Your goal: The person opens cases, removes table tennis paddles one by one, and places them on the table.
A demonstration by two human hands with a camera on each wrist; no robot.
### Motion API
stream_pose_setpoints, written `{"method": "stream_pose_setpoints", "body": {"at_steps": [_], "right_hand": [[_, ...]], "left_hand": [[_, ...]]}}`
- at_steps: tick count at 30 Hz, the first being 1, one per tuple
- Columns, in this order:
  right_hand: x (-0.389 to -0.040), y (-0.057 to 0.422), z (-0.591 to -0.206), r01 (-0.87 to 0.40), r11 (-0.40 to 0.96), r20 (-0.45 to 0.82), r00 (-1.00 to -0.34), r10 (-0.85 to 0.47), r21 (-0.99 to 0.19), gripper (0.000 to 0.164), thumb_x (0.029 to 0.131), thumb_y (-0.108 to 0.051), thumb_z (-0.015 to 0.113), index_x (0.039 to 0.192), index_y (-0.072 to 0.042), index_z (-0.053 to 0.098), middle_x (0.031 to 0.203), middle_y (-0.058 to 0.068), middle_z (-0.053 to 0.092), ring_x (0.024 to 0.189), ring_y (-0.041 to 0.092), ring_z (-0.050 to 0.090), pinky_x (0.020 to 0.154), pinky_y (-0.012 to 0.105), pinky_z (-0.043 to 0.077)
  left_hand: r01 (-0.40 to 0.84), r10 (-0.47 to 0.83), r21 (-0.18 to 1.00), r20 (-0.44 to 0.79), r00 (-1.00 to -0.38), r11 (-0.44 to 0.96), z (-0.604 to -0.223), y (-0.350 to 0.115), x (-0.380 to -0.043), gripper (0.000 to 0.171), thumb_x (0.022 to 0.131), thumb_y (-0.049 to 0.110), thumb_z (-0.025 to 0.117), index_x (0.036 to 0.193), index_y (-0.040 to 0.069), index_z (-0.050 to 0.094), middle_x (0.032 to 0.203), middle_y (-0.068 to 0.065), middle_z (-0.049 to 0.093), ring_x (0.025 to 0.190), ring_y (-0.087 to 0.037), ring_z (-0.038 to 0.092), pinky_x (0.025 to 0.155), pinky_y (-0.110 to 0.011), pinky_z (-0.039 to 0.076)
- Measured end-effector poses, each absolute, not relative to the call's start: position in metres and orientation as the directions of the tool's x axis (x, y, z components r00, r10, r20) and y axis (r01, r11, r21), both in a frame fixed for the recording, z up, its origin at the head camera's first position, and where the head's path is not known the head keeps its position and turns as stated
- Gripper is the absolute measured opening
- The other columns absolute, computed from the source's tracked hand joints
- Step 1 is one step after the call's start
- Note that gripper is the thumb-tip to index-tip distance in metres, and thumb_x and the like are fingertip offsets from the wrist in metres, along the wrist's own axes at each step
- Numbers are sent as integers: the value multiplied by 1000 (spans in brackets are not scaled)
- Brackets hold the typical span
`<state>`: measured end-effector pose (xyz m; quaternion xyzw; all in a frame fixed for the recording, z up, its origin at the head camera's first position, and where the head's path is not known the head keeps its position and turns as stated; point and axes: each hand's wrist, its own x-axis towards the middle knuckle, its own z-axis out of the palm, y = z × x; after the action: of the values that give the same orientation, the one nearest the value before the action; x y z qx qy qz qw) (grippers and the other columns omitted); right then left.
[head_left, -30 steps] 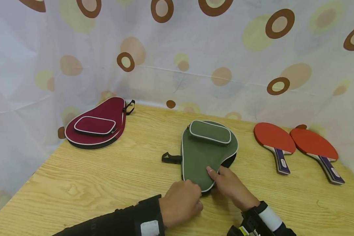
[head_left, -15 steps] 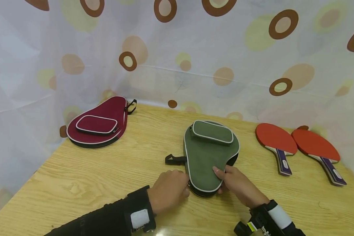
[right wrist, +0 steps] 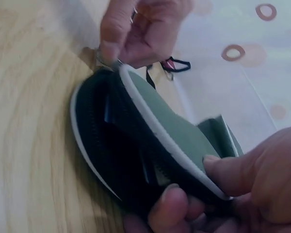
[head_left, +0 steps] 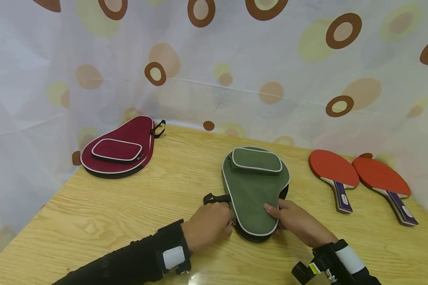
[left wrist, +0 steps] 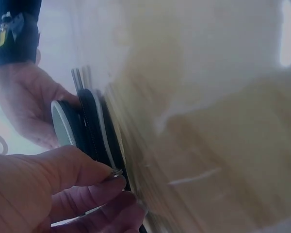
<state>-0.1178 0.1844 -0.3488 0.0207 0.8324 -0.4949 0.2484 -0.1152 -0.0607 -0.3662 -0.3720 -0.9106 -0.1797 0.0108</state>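
A green table tennis paddle case (head_left: 253, 198) with white piping lies on the wooden table, narrow end toward me. My left hand (head_left: 209, 225) is at its left edge, thumb and finger pinching the small metal zipper pull (left wrist: 116, 173). Below the black wrist loop (head_left: 215, 198), the fingers sit close to the case's side. My right hand (head_left: 303, 222) grips the narrow end from the right, thumb on top and fingers at the edge beneath. In the right wrist view the unzipped mouth (right wrist: 121, 141) gapes between the two white-edged panels; its inside is dark.
A dark red paddle case (head_left: 128, 138) rests at the back left of the table (head_left: 178, 166). Two red paddles, one nearer (head_left: 333, 168) and one farther right (head_left: 381, 174), lie at the right with handles toward me. A patterned curtain (head_left: 214, 59) hangs behind.
My left hand has moved from the case's narrow tip up along its left side, pulling the zipper. The case's narrow end has swung slightly right with my right hand still gripping it.
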Motion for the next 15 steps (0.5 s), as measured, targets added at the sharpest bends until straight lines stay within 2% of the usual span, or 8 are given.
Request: {"method": "stream_pose_setpoints", "body": {"at_steps": [4,8,10,15], "right_hand": [[-118,189,-351,281,508,-437,-873,-217,-814,38,110,-26,42,124,8,51,95,11,58,75,21,55,73,36,47],[-116,185,-354,280,552,-413,-901,-131,-786,45,109,-31,45,127,10,52,95,10,62,80,20,59,75,36,49],[-114,181,-354,267,591,-373,-926,-62,-761,47,107,-32,51,125,10,54,93,12,62,80,21,59,72,37,49],[-108,166,-349,170,667,-205,-978,27,-725,50,100,-31,63,125,11,53,111,25,64,99,37,64,82,46,51]], "left_hand": [[719,708,309,167,-686,623,-366,-58,-116,18,83,5,71,67,12,64,76,4,56,67,-4,46,55,-17,40],[720,711,331,174,-682,610,-366,-60,-117,22,80,5,71,63,13,60,74,4,53,65,-6,46,56,-18,39],[712,709,353,162,-686,607,-366,-61,-117,22,80,6,71,63,14,59,72,5,50,66,-6,44,56,-19,38],[644,689,439,74,-721,627,-364,-67,-118,15,84,10,70,71,15,63,73,7,49,68,-6,44,59,-20,39]]}}
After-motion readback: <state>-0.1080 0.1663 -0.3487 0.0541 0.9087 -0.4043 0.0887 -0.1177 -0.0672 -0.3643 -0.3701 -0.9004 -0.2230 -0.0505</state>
